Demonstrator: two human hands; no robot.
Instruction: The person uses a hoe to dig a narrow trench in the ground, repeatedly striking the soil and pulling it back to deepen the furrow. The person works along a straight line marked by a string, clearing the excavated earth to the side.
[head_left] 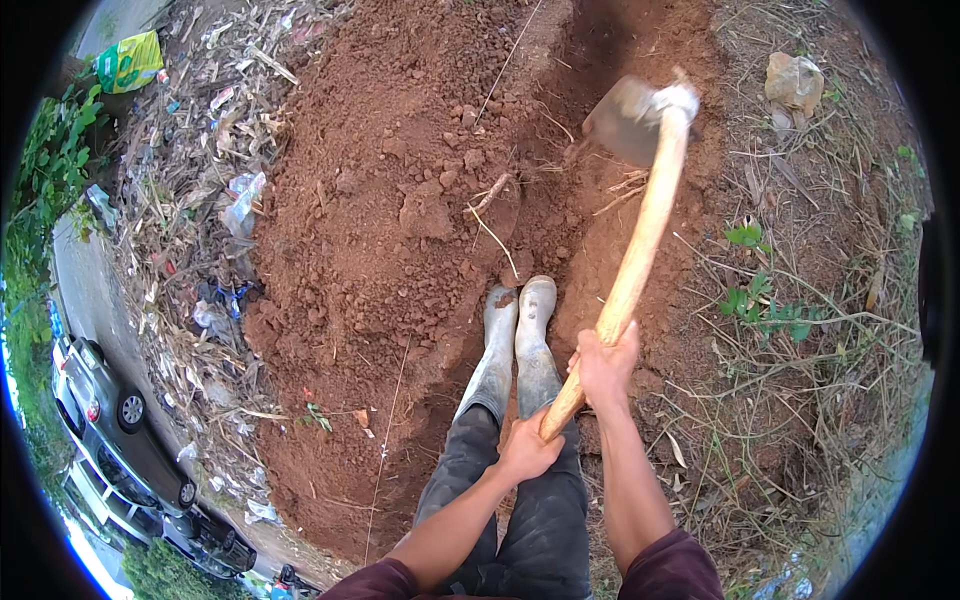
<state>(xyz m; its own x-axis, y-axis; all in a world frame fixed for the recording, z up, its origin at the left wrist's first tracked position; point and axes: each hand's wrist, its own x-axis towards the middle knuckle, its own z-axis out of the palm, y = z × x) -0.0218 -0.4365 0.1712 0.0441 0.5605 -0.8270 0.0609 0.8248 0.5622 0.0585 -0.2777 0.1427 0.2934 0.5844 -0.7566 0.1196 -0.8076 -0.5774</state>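
Both my hands grip the pale wooden handle of a hoe [640, 235]. My left hand [530, 449] is closed round the handle's near end, in front of my thighs. Farther up the handle, my right hand [606, 366] is wrapped round it. The hoe's broad metal blade [625, 122] is smeared by motion over the far part of a reddish dirt trench [640, 225]; whether it touches the soil I cannot tell. Something whitish wraps the joint of blade and handle. My muddy light-coloured boots [536, 315] stand close together in the trench.
Loose red soil [370, 200] is heaped left of the trench, with a thin string [383, 450] across it. Dry litter and plastic scraps [240, 205] lie beyond. Parked cars [120, 430] stand far left. Right of the trench are dry stems, small green plants [765, 305] and a pale rock [795, 82].
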